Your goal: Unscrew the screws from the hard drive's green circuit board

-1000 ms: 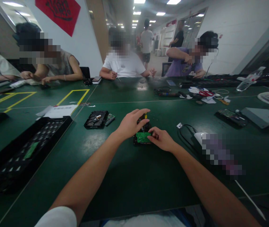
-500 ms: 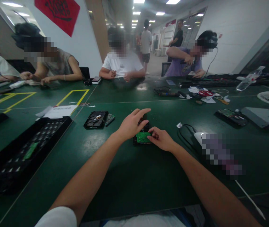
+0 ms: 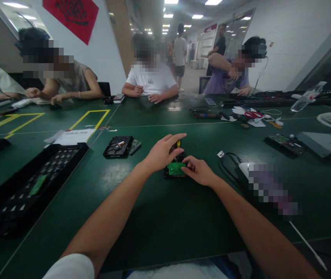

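"Two hands on one thing, is that right?"

"Yes. Both meet at the hard drive [image 3: 173, 175]. It lies flat on the green table [image 3: 165, 224], straight ahead of the person, with its green circuit board [image 3: 175, 168] facing up."

"What is the right hand doing?"

"The right hand [image 3: 200, 171] sits at the drive's right edge. Its fingers are curled and their tips are pinched onto the rim of the circuit board, so it has the drive in its grasp."

"And the left?"

"The left hand [image 3: 162, 154] arches over the drive's far end. A yellow-tipped tool [image 3: 178, 143] stands upright just beneath the outstretched forefinger. The back of the hand hides the palm, so I cannot tell whether it grips the tool or only covers it."

"What lies around the drive?"

"Well apart to its left is a second drive [image 3: 118, 146], lying opened, with a small loose board [image 3: 135, 146] against its right side. Further left of the hard drive, and nearer the person, is a long black tray [image 3: 31, 182]. A sheet of paper [image 3: 74, 136] lies just beyond the tray. Near the hard drive on its right is a looped black cable [image 3: 228, 159]."

"And beyond it?"

"Across the table a person in a white shirt [image 3: 151, 79] rests both forearms on the top. Far to the right of the drive, a water bottle [image 3: 307, 97] lies on its side."
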`<state>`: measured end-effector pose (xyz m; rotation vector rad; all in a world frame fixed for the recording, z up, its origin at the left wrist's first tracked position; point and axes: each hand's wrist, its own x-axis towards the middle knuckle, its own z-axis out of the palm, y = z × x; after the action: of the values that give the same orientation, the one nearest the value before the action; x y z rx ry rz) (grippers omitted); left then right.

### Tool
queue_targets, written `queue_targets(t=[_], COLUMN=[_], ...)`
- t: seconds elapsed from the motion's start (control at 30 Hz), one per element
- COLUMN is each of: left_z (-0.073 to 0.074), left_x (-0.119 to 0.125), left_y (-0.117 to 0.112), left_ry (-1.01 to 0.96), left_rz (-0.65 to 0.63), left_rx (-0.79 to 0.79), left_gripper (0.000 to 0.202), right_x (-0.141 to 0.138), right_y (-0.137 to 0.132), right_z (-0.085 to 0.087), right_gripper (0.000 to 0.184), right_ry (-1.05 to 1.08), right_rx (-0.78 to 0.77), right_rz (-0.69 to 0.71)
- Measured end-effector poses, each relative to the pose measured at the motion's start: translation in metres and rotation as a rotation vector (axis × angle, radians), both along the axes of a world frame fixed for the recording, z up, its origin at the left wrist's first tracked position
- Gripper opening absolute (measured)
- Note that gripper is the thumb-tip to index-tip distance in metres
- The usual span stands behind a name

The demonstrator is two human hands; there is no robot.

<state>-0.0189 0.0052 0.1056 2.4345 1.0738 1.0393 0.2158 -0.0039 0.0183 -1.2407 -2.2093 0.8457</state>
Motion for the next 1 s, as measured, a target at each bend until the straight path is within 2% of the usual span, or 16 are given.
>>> queue_targets(t=[0.2, 0.37, 0.43, 0.6, 0.67, 0.87, 1.0], left_z=[0.0006, -0.002, -0.0021, -0.0005, -0.0005, -0.0037, -0.0077], left_x=[-0.0004, -0.0012, -0.0015, -0.0008, -0.0002, -0.0009, -0.0005], left_y=[-0.0013, 0.0022, 0.0022, -0.0006, -0.0005, 0.0039, 0.0042], left_ry=[-0.073, -0.05, -0.053, -0.127, -0.138, -0.058, -0.123], left_rz=[-0.132, -0.004, 0.0, -0.161, -0.169, 0.009, -0.096], left_rx=[-0.127, -0.07, -0.051, -0.188, -0.219, -0.041, -0.112], left_gripper=[0.06, 0.055, 0.055, 0.064, 0.064, 0.06, 0.071], right_x=[0.0005, 0.0001, 0.0, 0.0007, 0.0009, 0.0001, 0.0005], right_y=[0.0, 0.0003, 0.0006, 0.0014, 0.0015, 0.001, 0.0005], right_z=[0.0001, 0.0, -0.0001, -0.0007, -0.001, -0.0017, -0.0012], right_gripper=[0.027, 0.026, 0.025, 0.026, 0.026, 0.026, 0.026], right_ry=[-0.013, -0.009, -0.013, -0.018, -0.014, -0.001, -0.002], right_rx=[0.02, 0.016, 0.02, 0.029, 0.022, 0.014, 0.027], right_rz=[0.005, 0.017, 0.017, 0.007, 0.008, 0.005, 0.013])
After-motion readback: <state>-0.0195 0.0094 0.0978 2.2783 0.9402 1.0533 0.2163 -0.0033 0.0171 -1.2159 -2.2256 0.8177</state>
